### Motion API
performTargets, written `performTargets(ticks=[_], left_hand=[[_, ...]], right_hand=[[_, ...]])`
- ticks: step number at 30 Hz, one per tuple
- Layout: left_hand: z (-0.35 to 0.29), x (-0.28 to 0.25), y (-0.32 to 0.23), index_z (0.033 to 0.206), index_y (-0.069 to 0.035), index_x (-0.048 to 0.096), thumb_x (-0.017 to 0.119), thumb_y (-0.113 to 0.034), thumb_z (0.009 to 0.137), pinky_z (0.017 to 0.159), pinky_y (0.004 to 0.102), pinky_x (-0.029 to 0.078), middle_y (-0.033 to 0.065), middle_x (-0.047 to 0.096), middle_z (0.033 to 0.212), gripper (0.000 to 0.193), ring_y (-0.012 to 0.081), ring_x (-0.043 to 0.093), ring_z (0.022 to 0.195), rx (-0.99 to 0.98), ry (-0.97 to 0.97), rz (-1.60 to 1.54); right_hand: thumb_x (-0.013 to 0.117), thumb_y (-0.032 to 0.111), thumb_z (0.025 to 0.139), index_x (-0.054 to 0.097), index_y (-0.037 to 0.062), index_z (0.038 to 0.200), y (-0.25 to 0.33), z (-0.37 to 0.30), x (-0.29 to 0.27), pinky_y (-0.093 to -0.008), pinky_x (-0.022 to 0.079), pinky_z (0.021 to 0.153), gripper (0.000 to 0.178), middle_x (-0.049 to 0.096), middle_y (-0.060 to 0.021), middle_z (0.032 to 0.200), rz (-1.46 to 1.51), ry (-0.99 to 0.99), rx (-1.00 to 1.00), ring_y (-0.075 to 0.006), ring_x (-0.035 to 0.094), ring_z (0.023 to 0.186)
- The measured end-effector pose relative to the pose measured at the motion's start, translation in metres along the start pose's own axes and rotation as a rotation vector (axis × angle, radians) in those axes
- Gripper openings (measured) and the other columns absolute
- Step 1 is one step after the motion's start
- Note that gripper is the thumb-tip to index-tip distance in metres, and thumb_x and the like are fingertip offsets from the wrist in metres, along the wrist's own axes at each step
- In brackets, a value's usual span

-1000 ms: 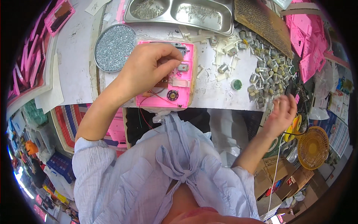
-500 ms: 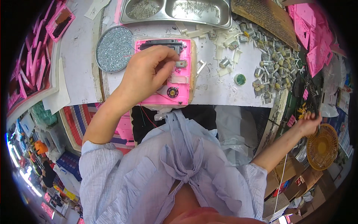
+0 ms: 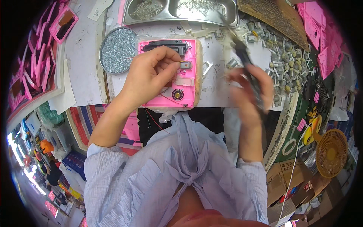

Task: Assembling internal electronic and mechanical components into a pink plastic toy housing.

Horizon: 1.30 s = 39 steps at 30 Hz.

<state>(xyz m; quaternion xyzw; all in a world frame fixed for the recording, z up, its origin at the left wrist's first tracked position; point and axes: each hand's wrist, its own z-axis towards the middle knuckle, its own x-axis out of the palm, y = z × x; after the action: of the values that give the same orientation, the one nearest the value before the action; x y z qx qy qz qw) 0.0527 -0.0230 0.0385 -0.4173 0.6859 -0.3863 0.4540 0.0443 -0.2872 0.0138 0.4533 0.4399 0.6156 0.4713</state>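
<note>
Filling a dish (image 3: 100,55) lie silvery screws (image 3: 119,49); left hand (image 3: 153,72) pinching wire (image 3: 184,61), right hand (image 3: 245,97) gripping dark tool (image 3: 242,54)

Left hand (image 3: 154,72) pinched, right hand (image 3: 244,99) blurred

The left forearm (image 3: 113,120) slants up and inward, thumb and fingertips drawn together. The right forearm (image 3: 250,143) points nearly straight ahead, fingers curled in a grip (too smeared to read exactly).

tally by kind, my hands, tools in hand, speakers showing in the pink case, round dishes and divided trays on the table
Hands: 2, left hand and right hand
Black tool: 1
Speaker: 1
Round dish: 1
Divided tray: 1
Total: 6
</note>
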Motion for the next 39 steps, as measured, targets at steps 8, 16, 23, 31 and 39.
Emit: performTargets(ticks=[8,16,23,31,39], left_hand=[[0.002,0.005,0.008,0.107,0.001,0.065,0.066,-0.005,0.099,0.063,0.0203,0.051,-0.0005,0.066,0.086,0.010,0.0043,0.060,0.070,-0.008,-0.015,-0.195],[0.002,0.012,0.007,0.097,-0.002,0.068,0.073,-0.003,0.089,0.065,0.0283,0.049,0.0042,0.065,0.092,0.009,0.0138,0.061,0.077,0.297,-0.159,0.238],[0.008,0.024,0.024,0.089,-0.006,0.068,0.079,-0.006,0.074,0.081,0.0417,0.046,0.0104,0.060,0.111,0.018,0.0307,0.057,0.094,0.587,-0.307,0.532],[0.008,0.026,0.026,0.089,-0.007,0.068,0.079,-0.006,0.071,0.082,0.0420,0.045,0.0104,0.060,0.114,0.021,0.0308,0.057,0.096,0.599,-0.310,0.588],[0.008,0.025,0.025,0.088,-0.008,0.068,0.078,-0.006,0.071,0.082,0.0421,0.044,0.0099,0.060,0.115,0.020,0.0305,0.056,0.095,0.609,-0.314,0.631]], right_hand=[[0.074,-0.002,0.084,0.058,0.0036,0.134,-0.040,0.039,0.064,-0.0307,0.053,0.086,0.053,0.064,-0.0090,0.108,-0.088,0.145,-0.017,-0.0181,0.066,0.097],[0.080,0.000,0.083,0.067,0.0033,0.110,-0.023,0.017,0.034,-0.0256,0.053,0.070,0.030,0.068,-0.0056,0.092,-0.360,0.015,-0.098,-0.0110,0.065,0.076],[0.078,0.011,0.088,0.070,0.0000,0.104,0.004,-0.037,-0.022,-0.0228,0.046,0.062,0.021,0.072,-0.0068,0.088,-0.371,0.029,0.006,-0.0104,0.061,0.069],[0.077,0.003,0.080,0.070,0.0017,0.099,-0.003,-0.036,-0.016,-0.0271,0.047,0.055,0.020,0.070,-0.0091,0.078,-0.396,0.109,-0.104,-0.0156,0.061,0.060],[0.077,0.003,0.081,0.069,0.0013,0.099,-0.004,-0.029,-0.014,-0.0280,0.044,0.052,0.019,0.066,-0.0079,0.073,-0.382,0.136,-0.155,-0.0165,0.058,0.056]])
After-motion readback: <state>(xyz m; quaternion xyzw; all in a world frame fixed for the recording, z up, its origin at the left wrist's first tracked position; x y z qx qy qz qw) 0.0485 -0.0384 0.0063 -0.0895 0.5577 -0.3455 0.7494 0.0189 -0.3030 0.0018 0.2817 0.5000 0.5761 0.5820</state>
